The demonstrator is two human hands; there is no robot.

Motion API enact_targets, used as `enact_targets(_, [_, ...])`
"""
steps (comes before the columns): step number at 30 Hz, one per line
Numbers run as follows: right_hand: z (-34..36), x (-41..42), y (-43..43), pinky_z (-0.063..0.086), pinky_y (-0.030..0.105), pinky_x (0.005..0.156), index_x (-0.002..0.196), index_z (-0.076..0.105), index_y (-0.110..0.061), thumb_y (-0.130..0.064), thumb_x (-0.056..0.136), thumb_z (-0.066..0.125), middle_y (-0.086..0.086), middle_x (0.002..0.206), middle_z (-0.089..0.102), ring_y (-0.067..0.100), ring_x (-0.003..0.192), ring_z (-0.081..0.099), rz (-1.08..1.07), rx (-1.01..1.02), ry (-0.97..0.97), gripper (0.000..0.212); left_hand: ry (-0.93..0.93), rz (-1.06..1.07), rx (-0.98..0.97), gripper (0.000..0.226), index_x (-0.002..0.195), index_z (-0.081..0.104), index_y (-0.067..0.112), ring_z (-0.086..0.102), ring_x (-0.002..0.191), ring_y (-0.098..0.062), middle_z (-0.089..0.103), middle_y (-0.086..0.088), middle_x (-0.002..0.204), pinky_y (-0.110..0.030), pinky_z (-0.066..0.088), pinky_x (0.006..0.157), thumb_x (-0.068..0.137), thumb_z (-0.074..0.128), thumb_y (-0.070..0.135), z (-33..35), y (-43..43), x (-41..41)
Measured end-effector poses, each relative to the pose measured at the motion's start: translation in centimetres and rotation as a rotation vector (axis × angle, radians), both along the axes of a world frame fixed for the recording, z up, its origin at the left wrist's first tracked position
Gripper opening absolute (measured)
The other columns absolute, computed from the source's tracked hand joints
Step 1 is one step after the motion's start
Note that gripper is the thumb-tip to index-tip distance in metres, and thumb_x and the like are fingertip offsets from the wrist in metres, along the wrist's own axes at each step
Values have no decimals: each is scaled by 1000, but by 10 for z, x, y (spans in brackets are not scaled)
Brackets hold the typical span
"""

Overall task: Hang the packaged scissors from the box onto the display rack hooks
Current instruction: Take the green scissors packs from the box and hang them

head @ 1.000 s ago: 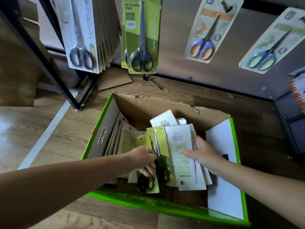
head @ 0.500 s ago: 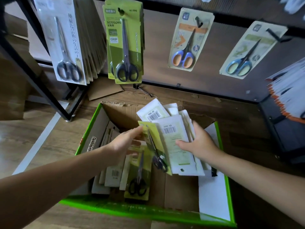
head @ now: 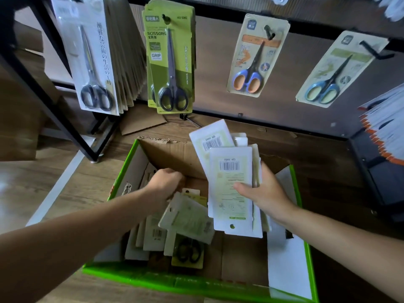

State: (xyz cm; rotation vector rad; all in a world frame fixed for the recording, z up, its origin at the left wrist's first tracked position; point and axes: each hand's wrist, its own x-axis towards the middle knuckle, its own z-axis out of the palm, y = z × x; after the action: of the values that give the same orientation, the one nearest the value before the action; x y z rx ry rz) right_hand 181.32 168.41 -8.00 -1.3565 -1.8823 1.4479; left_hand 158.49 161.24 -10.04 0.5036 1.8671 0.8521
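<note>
Box (head: 175,281), cardboard with a green rim, sits open on the wood floor (head: 65,193) below the rack. Right hand (head: 262,191) holds a stack (head: 229,182) of scissor packs above the box's right half. The thumb lies across the front and the fingers curl round the back edge. The packs show their white backs, upside down, with barcodes. The small code by each barcode is too small to read surely.

Left hand (head: 166,184) is down in the box, knuckles up, fingers curled onto the loose packs (head: 153,235). Can't tell if it actually grips one. A blurred tilted pack (head: 188,217) lies just under it. One green card (head: 188,250) with black handles lies face up near the front wall.

On the rack:
- Green packs (head: 170,62) hang on a hook (head: 167,18) and read "SCISSORS", "GRIP", "NO 5002", with black handles.
- White packs (head: 94,68) to the left form a thick row with vertical Japanese-style writing and black handles.
- A beige pack (head: 255,57) to the right has blue-orange handles.
- A pale pack (head: 336,71) further right has blue handles and hangs tilted.
- Orange-edged packs (head: 384,132) are at the far right, with no readable text.

A cardboard scrap (head: 142,123) and a loose black hook (head: 190,120) lie on the floor behind the box.
</note>
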Motion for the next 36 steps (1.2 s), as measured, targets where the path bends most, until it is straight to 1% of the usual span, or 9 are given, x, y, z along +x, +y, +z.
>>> enact_targets(6, [41,-9,2,49,10,78,109,50,-33,-5,79,78,-28,101,67,-10,101,61,176,213,162,49,-317,-144,-56,55,82,70,2,57,59,-21,67,-12,78,-22,45,50,97,40,45,19,2,-13])
enact_targets(11, [56,-21,12,53,39,78,114,52,-26,-33,86,70,3,103,67,18,96,65,555,992,89,34,-1005,-412,97,79,142,44,4,59,110,-35,54,-24,130,-47,53,92,86,59,57,46,0,-20])
enact_targets(17, [39,-26,31,45,48,93,120,47,-24,-14,97,54,2,120,52,24,108,56,800,1534,-11,26,-866,-359,76,32,92,77,3,71,79,-28,72,-18,98,-34,59,71,83,66,31,64,-13,-6])
enact_targets(20, [33,-26,35,40,54,103,121,43,-25,-8,96,55,5,126,46,25,118,51,822,1582,-86,33,-836,-315,163,30,100,74,4,71,83,-29,71,-20,100,-37,59,72,81,65,24,69,-17,-3])
enact_targets(25, [28,-22,41,24,61,114,132,41,-26,8,83,51,11,142,33,32,136,35,644,1399,-349,61,-718,-170,324,48,120,57,1,72,84,-32,71,-22,105,-38,59,70,77,67,19,56,-14,7])
enact_targets(27, [31,-22,40,27,49,116,137,42,-24,15,80,45,10,147,34,29,138,34,438,1092,-342,70,-669,-101,361,49,124,54,3,72,85,-32,71,-21,106,-39,59,69,81,72,16,50,-12,10])
enact_targets(29, [43,-27,31,30,25,111,144,37,-23,1,93,50,8,149,37,21,137,39,233,566,-217,58,-609,-43,399,41,124,54,4,72,84,-31,72,-20,104,-37,59,66,86,67,12,46,-11,12])
enact_targets(32, [45,-36,20,26,26,108,153,23,-25,-43,94,55,-2,155,30,13,140,33,122,-76,-60,69,-597,-15,446,35,122,55,5,71,88,-34,71,-21,106,-40,60,70,88,63,9,45,-7,20])
enact_targets(36, [41,-46,6,40,34,110,144,31,-43,-59,70,77,-21,137,54,2,126,51,202,-135,84,89,-527,32,472,61,126,50,11,69,97,-36,69,-18,111,-52,56,84,74,82,20,42,4,29])
